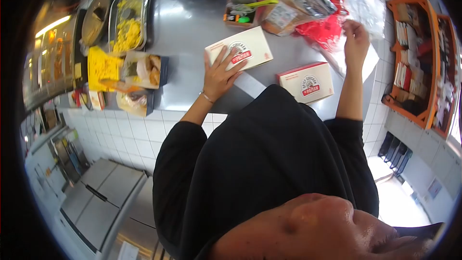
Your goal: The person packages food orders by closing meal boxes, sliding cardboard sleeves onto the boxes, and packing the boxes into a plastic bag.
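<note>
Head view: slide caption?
Left hand on a cream-and-red cardboard box, right hand near a red plastic bag, grey metal counter below.

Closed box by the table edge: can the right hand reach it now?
Probably yes: the box lies close to the right hand, with nothing on top. That hand is up by the red bag, though, and may be gripping it.

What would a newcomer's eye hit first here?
Probably the cream box with the red label under the left hand, and its lookalike nearer the right hand, by the front edge of the metal counter. Next, the bright yellow food in the tray at far left, then the red plastic bag beside the right hand.
</note>
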A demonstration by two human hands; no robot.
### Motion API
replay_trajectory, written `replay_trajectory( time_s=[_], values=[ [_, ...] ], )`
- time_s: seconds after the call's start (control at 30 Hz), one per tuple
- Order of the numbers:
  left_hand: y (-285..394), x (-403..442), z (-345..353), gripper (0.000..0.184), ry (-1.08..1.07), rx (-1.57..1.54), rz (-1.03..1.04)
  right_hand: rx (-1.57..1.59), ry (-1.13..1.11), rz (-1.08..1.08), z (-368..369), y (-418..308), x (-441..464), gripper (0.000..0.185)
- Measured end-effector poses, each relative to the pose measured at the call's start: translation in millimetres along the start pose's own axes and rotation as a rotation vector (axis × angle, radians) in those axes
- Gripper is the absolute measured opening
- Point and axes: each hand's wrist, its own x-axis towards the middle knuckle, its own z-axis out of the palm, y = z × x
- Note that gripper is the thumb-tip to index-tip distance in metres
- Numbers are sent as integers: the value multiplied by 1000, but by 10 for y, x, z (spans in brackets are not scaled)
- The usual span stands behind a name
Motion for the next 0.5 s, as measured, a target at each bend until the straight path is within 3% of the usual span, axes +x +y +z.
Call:
replay_trajectory(
  time_s=[0.03, 0.07, 0.17, 0.23, 0.33, 0.5],
  values=[
    [-1, 20, 4, 43, 24, -28, 0, 214, -156, 200, 163, -254, -291, 16],
    [-6, 19, 11, 43, 50, -58, 5, 488, -321, 266, 345, -406, -600, 18],
    [-38, -10, 53, 42, 25, -62, 20, 447, -779, 405, 760, -853, -1306, 38],
    [-66, -35, 74, 47, 46, -130, 0, 677, -758, 622, 1108, -762, -1730, 42],
    [-80, -54, 77, 52, 68, -220, -22, 720, -644, 818, 1442, -707, -1997, 39],
    [-165, -70, 99, 54, 48, -88, 101, 685, -556, 822, 1592, -675, -2017, 39]
  ],
)
